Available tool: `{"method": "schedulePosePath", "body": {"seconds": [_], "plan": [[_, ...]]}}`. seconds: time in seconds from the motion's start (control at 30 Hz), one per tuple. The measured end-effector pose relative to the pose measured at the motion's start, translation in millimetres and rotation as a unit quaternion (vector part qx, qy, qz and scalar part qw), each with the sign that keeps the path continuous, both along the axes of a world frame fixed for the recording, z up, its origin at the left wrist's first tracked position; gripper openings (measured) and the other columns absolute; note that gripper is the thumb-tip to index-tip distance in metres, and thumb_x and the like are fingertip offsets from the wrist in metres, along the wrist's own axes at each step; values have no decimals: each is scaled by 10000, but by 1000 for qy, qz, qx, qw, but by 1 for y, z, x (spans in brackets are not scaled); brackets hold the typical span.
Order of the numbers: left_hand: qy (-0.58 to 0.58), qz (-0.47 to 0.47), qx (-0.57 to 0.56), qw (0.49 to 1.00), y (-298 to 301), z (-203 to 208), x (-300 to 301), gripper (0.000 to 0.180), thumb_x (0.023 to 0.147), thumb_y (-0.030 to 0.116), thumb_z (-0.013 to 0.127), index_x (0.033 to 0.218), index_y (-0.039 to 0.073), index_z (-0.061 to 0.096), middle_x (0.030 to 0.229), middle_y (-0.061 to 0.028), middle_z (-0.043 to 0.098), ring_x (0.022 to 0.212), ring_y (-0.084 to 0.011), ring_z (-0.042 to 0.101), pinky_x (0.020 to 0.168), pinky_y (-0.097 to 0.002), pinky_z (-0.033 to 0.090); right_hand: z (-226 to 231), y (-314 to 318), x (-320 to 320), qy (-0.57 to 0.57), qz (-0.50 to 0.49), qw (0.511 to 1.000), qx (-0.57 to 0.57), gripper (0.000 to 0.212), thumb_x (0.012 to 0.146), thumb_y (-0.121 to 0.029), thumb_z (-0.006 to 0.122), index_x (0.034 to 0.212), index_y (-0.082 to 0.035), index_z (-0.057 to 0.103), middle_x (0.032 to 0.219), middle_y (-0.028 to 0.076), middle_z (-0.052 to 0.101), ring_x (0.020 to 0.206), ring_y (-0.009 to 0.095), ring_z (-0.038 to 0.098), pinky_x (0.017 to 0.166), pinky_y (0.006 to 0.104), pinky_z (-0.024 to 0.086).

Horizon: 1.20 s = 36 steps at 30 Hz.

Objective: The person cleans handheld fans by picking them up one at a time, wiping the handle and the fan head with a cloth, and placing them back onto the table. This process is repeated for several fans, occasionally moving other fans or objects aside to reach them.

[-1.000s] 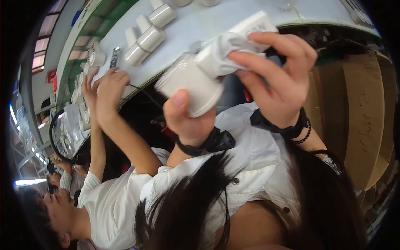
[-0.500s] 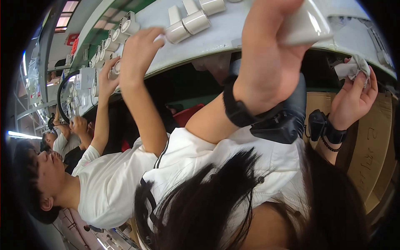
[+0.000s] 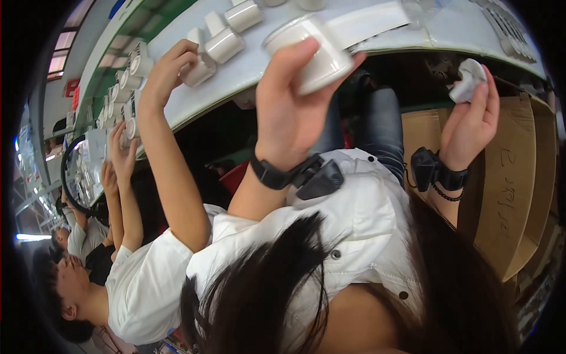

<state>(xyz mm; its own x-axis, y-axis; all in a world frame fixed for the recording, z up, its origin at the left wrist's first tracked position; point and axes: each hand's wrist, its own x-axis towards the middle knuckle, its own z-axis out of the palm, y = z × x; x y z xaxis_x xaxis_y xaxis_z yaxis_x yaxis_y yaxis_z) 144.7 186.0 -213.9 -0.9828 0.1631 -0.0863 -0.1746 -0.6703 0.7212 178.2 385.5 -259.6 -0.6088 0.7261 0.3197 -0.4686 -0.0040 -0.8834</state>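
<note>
My left hand (image 3: 289, 109) is wrapped round a glossy white device (image 3: 321, 56) with a thick cylindrical body and a long flat handle pointing right. It is held up at the bench edge; its exact kind is unclear. Off to the right, my right hand (image 3: 471, 121) pinches a crumpled whitish cloth (image 3: 470, 79) between thumb and fingers, apart from the device. Black straps with small black units sit on both wrists.
Similar white devices (image 3: 224, 44) lie along the white bench (image 3: 265, 59). At left a co-worker's hand (image 3: 165, 76) touches one of them (image 3: 197, 69). An opened cardboard box (image 3: 501, 189) stands below my right arm. Metal parts (image 3: 507, 29) line the far right.
My left hand has moved left in view with the white device, whose handle now shows. My right hand and cloth have shifted left and slightly up. The co-worker's hand now meets a device.
</note>
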Motion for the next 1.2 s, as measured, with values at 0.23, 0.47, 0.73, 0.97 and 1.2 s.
{"method": "schedulePosePath", "body": {"seconds": [0.23,0.47,0.73,0.97,1.2], "plan": [[-41,-28,28,998,-27,-47,24,580,804,299,552,1255,-42,419,1227,-207,509,1142,-361,495,1054,-598,279,-11,-34,12,-89,25,983,157,260,882,-8,546,1138,1,588,1160,104,569,954,167,591,813,279,495],[-58,-36,15,998,-28,-58,38,691,726,351,594,1278,-23,414,1261,-181,496,1170,-331,478,1052,-592,276,-6,-51,7,25,68,810,582,345,714,90,593,1002,-73,691,1049,68,664,1067,265,563,1028,396,333],[-67,9,45,997,-18,-55,42,668,627,207,651,1216,-25,440,1125,-143,550,1056,-266,538,908,-384,442,-2,-56,17,-7,109,822,560,414,673,98,587,1015,-107,700,1014,37,680,1139,303,516,1090,449,219],[-37,-2,14,999,-9,-54,48,697,570,155,681,1200,14,417,1087,-107,538,1015,-232,544,904,-338,441,-8,-50,10,2,67,832,551,411,668,89,609,1028,-90,696,967,27,690,1137,286,519,1099,429,207],[-47,16,35,998,-16,-52,46,712,563,156,693,1201,25,406,1096,-104,531,1018,-227,540,905,-332,438,-6,-55,13,4,65,835,547,407,645,86,634,1008,-84,706,937,19,695,1116,270,528,1101,424,206]]}}
